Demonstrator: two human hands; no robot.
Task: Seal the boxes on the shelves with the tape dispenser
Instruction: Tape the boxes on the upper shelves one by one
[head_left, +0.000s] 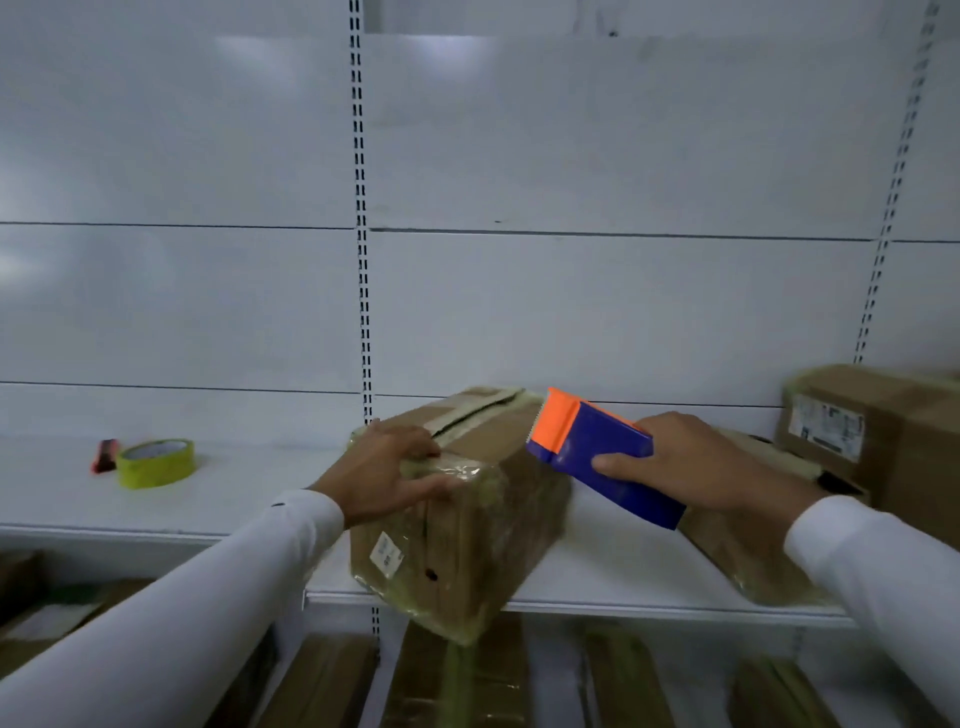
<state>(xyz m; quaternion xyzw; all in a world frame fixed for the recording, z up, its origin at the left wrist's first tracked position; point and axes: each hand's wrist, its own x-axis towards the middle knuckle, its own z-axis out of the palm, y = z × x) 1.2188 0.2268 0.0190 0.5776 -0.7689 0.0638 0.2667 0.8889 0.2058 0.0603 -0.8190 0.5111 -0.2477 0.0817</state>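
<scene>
One rectangular cardboard box (457, 512), glossy-taped, gripped by left hand (387, 467); right hand (691, 460) clasps blue-orange tape dispenser (597, 452).

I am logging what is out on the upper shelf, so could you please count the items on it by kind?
Cardboard boxes: 3 (centre box, box behind the right hand, far-right box)
Tape rolls: 1 (yellow roll)
Tape dispensers: 1 (blue and orange, held above the shelf)
Small red-and-black object, too blurred to name: 1
Total: 6
</scene>
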